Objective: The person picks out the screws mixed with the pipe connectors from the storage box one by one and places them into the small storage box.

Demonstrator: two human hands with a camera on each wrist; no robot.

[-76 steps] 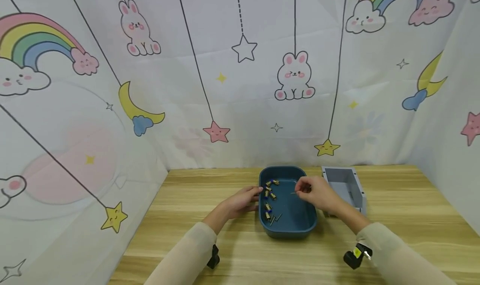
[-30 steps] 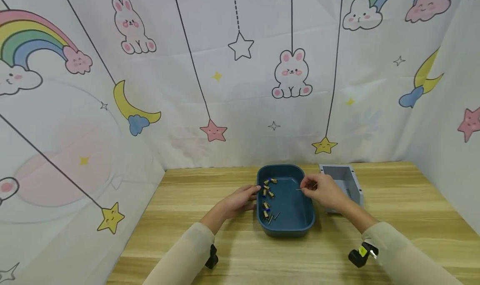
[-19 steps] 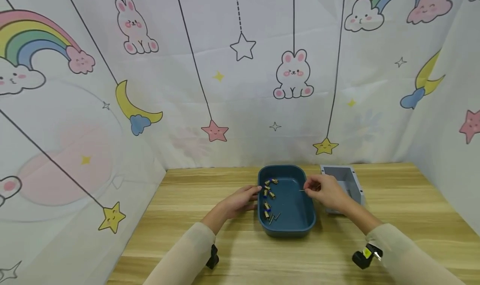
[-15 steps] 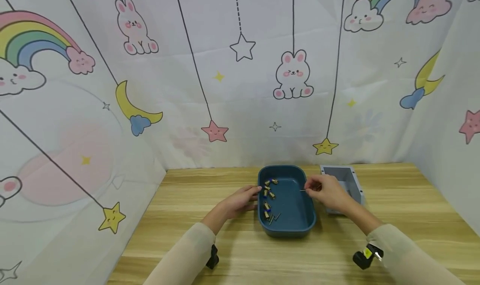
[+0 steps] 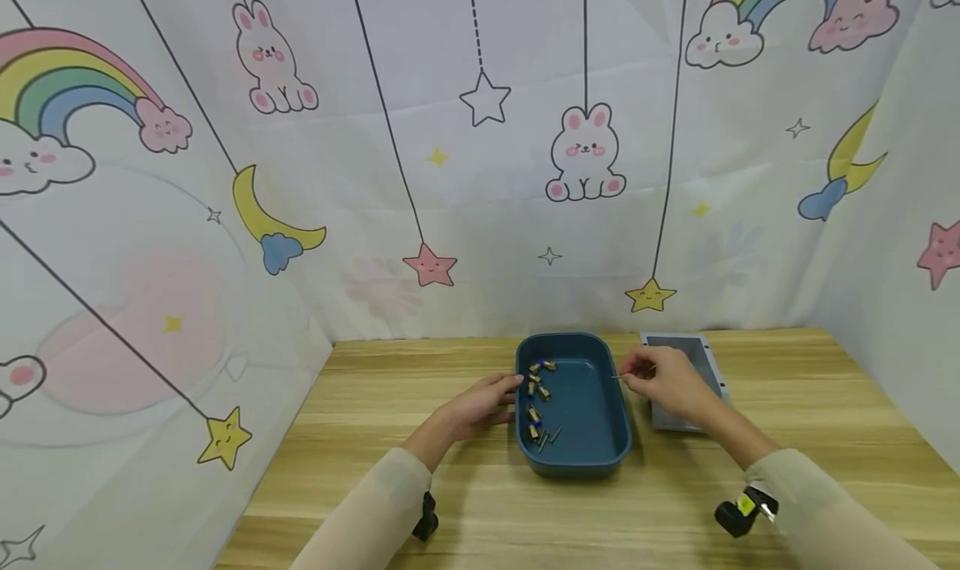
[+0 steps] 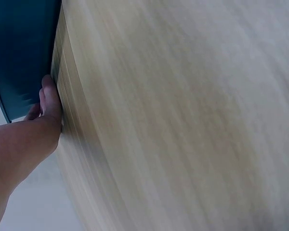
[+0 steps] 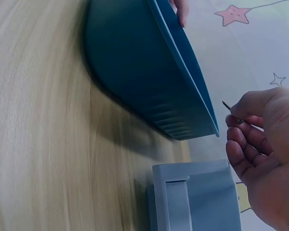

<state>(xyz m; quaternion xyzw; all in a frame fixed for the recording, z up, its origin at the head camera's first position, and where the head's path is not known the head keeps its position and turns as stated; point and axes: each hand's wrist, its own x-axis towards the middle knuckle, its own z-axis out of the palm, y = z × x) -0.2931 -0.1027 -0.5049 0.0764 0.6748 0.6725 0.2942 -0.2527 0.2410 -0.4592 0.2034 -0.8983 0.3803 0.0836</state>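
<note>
My right hand [image 5: 670, 379] pinches a small screw [image 7: 226, 104] between thumb and fingertips. It is just over the right rim of a dark blue tray [image 5: 588, 420], its other fingers loosely curled. The screw's threaded shank points toward the tray. My left hand [image 5: 480, 403] holds the tray's left wall, with a fingertip over the rim [image 7: 181, 12]. Inside, along the left side, lie several brass-coloured fittings [image 5: 534, 416] with blue parts. Several thin screws [image 5: 545, 441] lie near the front left corner.
A grey open box [image 5: 684, 424] stands right of the tray, partly hidden behind my right hand. Both stand on a wood-grain table [image 5: 420, 362]. A white patterned curtain [image 5: 487, 187] hangs behind the table and along its sides.
My right hand has carried the screw from above the tray's inside rightward to its right rim, toward the grey box. The left hand stays on the tray.
</note>
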